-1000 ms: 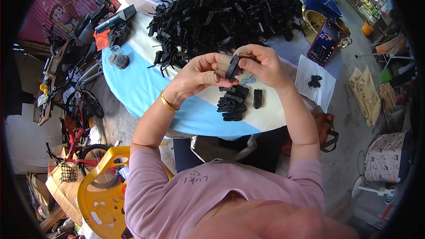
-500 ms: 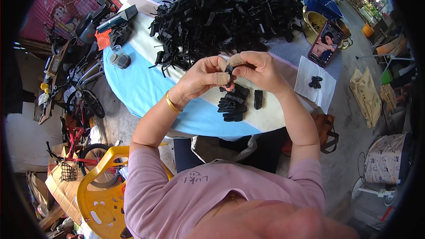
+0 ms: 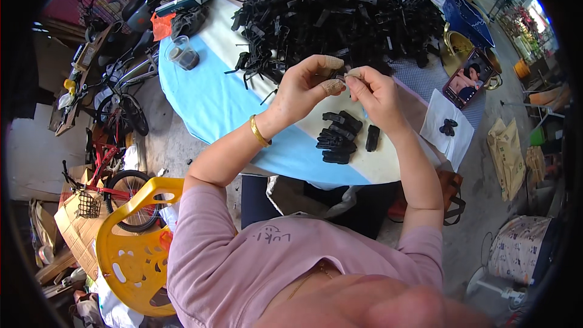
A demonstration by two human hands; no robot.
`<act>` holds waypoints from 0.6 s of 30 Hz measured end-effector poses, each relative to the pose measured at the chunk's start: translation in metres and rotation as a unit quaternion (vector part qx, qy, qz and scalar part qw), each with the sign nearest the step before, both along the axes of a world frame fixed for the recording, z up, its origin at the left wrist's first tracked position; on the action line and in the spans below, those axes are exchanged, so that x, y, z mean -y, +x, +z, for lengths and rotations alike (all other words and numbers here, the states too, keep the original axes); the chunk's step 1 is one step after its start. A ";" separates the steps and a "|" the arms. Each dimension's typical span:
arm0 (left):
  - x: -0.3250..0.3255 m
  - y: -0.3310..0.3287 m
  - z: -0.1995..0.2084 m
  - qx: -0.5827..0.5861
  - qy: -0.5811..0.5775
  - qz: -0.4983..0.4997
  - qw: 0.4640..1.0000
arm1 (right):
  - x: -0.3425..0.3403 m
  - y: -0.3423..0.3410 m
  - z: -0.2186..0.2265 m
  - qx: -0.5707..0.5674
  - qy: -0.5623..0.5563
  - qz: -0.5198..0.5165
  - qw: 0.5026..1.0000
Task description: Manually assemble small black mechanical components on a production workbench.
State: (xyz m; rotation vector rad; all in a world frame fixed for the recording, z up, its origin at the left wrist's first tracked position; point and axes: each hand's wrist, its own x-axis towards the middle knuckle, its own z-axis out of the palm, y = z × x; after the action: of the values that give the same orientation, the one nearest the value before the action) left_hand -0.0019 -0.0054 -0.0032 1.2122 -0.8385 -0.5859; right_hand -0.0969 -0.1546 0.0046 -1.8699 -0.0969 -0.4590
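dark lettering and a smiley mark the mauve shirt.

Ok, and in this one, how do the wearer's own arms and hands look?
Both arms have loose mauve-pink short sleeves. The left hand has beige wraps on its thumb and a finger, with a gold-coloured bracelet at the wrist. The right hand shows no bracelet; whether its fingertips are wrapped is hard to tell.

1. Black pile blocks me ahead.
2. Black pieces in the way nearer me.
3. Phone, paper crowd my right.
4. Passable: blue cloth between my left hand and cup.
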 end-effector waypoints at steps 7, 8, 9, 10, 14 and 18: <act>0.004 -0.007 -0.009 0.022 -0.041 0.055 0.997 | 0.002 -0.001 0.001 -0.041 -0.012 0.009 0.999; 0.003 -0.006 -0.012 0.137 -0.045 0.100 0.985 | 0.002 0.000 0.001 -0.052 -0.004 0.019 0.998; 0.003 -0.006 -0.013 0.250 -0.048 0.142 0.957 | 0.001 0.000 0.001 -0.052 -0.002 0.019 0.998; 0.002 -0.005 -0.012 0.249 -0.046 0.141 0.957 | 0.001 0.000 0.001 -0.067 -0.011 0.015 0.998; 0.004 -0.004 -0.006 0.338 -0.014 0.151 0.929 | 0.005 0.001 -0.002 -0.074 -0.053 -0.019 0.996; 0.009 -0.009 -0.008 0.141 0.039 0.084 0.986 | 0.037 -0.005 0.012 -0.019 -0.013 -0.095 0.995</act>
State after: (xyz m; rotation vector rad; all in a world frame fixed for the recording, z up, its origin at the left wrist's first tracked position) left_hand -0.0107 -0.0148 -0.0108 1.4446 -0.9448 -0.3158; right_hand -0.1016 -0.1914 0.0161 -1.9208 0.1032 -0.5541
